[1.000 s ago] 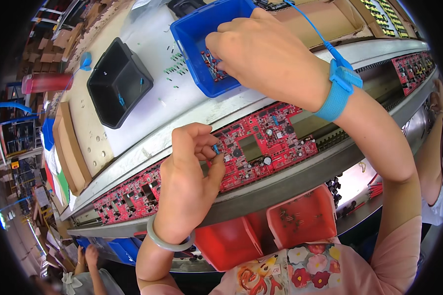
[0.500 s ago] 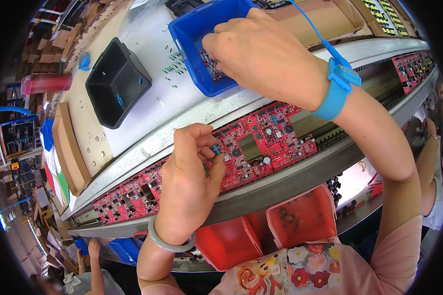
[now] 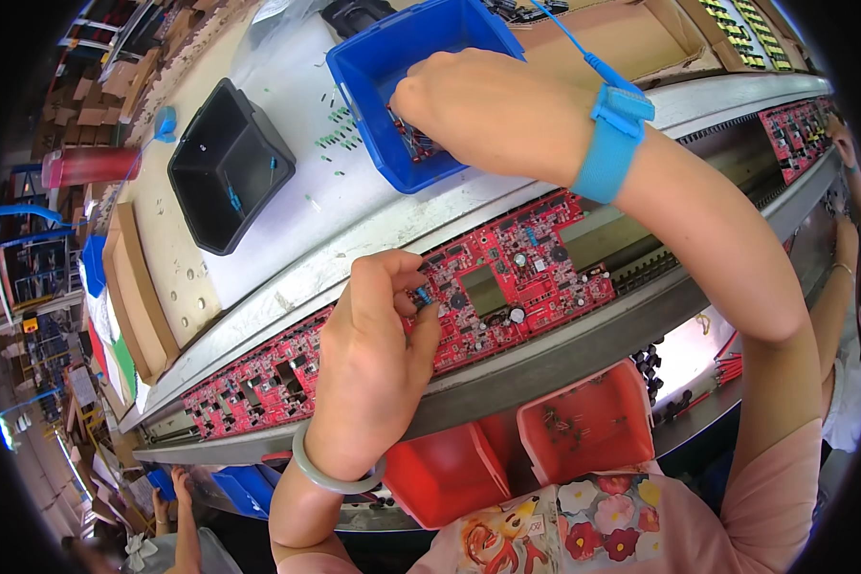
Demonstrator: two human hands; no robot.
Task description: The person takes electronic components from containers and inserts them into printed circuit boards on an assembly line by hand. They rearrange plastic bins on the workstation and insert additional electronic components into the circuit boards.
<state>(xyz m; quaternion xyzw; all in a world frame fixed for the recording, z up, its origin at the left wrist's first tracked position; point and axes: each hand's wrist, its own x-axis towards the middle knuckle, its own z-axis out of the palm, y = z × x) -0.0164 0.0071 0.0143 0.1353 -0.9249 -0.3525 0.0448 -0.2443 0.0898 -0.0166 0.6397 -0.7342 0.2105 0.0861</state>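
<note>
My left hand (image 3: 368, 359) is over the red circuit boards (image 3: 531, 287), its thumb and curled fingers closed around small blue-banded resistors (image 3: 422, 296). Inside the blue bin (image 3: 365, 129) at the back, my right hand (image 3: 502, 120) reaches down among small red-bodied components with wire leads (image 3: 417, 145). Its back faces up and hides the fingertips, so what they grip does not show. A blue wrist strap (image 3: 607, 143) with a cord circles that wrist.
A black bin (image 3: 206, 206) holding a few blue parts stands left of the blue one. Loose green components (image 3: 340, 134) lie between them. Metal rails (image 3: 488, 346) flank the boards. Red bins (image 3: 584, 421) sit nearer me. Co-workers' hands (image 3: 182, 486) show at both sides.
My right hand has shifted slightly left and lower within the blue bin, its wrist moving left too. The left hand stays nearly in place, still holding the resistors.
</note>
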